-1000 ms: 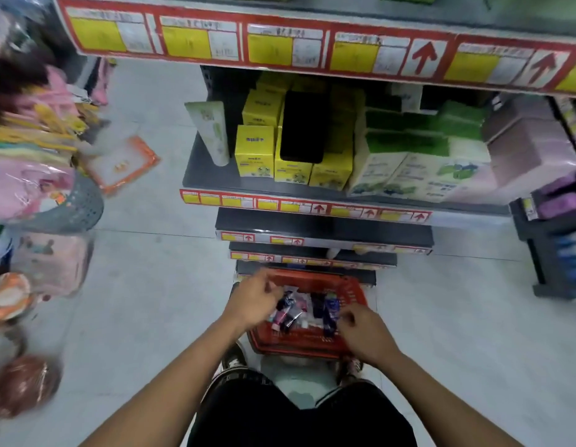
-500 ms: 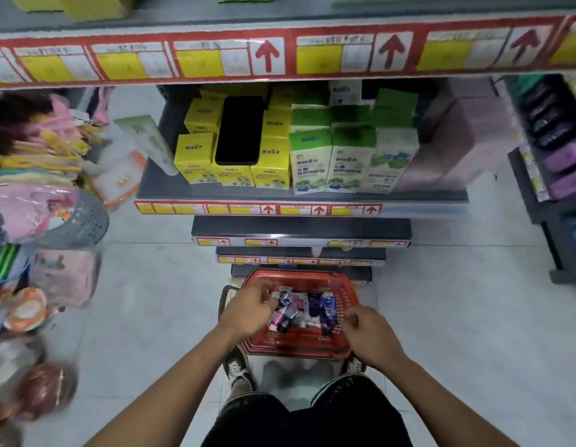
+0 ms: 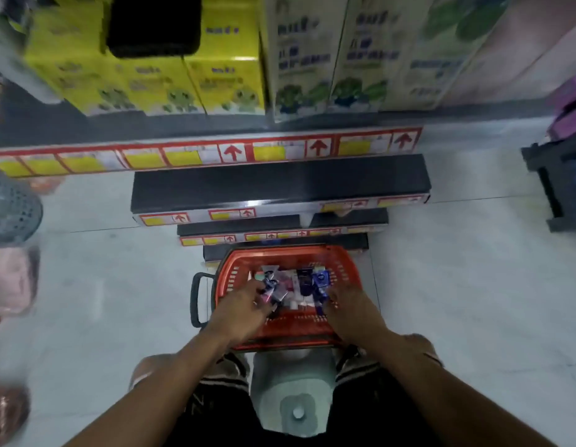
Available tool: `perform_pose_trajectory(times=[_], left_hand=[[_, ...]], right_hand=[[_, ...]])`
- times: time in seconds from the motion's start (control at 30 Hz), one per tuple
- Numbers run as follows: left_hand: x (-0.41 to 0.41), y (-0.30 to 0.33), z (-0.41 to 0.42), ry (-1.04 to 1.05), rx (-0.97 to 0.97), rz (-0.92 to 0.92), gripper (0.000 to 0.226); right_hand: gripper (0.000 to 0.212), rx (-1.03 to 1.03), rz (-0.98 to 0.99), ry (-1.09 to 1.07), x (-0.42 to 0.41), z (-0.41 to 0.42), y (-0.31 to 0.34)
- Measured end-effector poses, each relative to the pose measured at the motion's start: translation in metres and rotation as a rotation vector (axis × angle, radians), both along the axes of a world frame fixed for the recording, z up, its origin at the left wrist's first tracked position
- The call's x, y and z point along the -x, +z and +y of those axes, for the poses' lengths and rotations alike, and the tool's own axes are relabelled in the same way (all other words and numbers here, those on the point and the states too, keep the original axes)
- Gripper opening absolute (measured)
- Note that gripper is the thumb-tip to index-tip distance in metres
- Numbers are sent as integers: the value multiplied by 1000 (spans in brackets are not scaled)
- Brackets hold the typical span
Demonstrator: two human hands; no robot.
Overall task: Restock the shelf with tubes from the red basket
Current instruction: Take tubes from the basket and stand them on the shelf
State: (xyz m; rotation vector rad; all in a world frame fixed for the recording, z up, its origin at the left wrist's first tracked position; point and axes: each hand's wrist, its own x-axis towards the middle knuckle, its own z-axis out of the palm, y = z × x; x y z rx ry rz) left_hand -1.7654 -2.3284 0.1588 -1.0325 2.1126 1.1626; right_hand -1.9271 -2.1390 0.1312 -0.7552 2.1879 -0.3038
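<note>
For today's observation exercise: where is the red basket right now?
In the head view, the red basket sits low and central on the floor, before the bottom shelf, with both hands reaching in.

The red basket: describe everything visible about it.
The red basket looks like moulded plastic with slotted walls and a dark handle folded down at its left. It sits upright on the pale floor before the lowest shelf, between the person's feet. Small tubes lie jumbled inside. The left hand reaches in among them; the right hand touches a blue one.
</note>
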Motion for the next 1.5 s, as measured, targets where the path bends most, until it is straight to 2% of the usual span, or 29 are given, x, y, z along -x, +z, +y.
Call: perform_pose_trajectory(times=[0.07,0.2,0.37,0.5,0.6,0.77,0.83,1.0,1.13,1.23,1.5], left_hand=[[-1,-44,-7,-2,-8,-5,51],[-2,-142,-16,17,-2,30,78],[-1,-270,-22,56,18,36,60],[6,-344,-21,26,58,81,19],[7,-378,-16,38,86,141,19],[-16,-380,0,30,44,105,29],[-18,-375,2,1,56,124,26],[-27,-369,12,40,99,164,26],[-30,-356,23,29,113,236,19],[-30,-348,23,4,135,260,23],[-10,-351,-2,1,216,200,30]], right_hand=[[22,-18,-1,16,-4,-5,-48],[28,-50,-45,51,-8,-16,-146],[24,-51,32,87,-6,-30,-255],[18,-8,104,99,-3,-40,-325],[14,33,143,146,-5,-40,-359],[14,88,142,153,-24,-20,-360],[15,80,128,183,-27,-11,-355],[32,-43,146,235,-31,3,-344],[21,-86,124,247,-33,6,-338],[22,-87,139,216,-32,5,-336],[26,-145,64,195,-26,-7,-368]])
